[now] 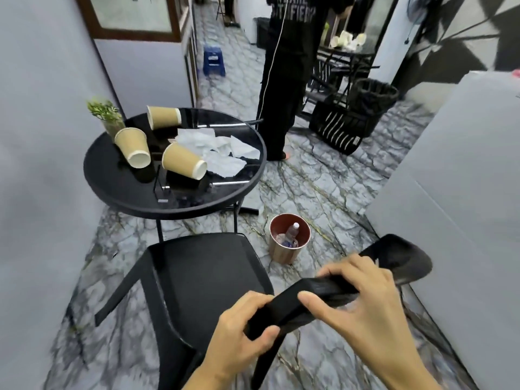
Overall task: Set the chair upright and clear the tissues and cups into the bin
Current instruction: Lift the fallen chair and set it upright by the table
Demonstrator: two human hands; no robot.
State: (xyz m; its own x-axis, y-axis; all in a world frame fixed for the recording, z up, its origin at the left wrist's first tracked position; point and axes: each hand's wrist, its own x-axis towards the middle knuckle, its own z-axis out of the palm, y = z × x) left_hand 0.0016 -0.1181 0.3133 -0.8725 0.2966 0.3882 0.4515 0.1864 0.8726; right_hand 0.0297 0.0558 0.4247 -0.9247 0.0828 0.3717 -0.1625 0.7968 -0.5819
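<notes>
A black chair (197, 274) stands in front of me, its seat facing the round black table (123, 198). My left hand (239, 336) and my right hand (363, 299) both grip the curved top rail of its backrest. Three tan paper cups lie tipped on the table: one at the back (164, 116), one at the left (132, 146), one in the middle (183, 161). Crumpled white tissues (222, 153) are spread beside them. A small copper-coloured bin (287, 243) stands on the floor right of the chair, holding a plastic bottle.
A small potted plant (108, 116) stands at the table's far left edge. A person in black (284, 80) stands beyond the table. More black chairs and a dark basket (371, 99) crowd the back right. A grey wall is on my left, a grey panel (464, 192) on my right.
</notes>
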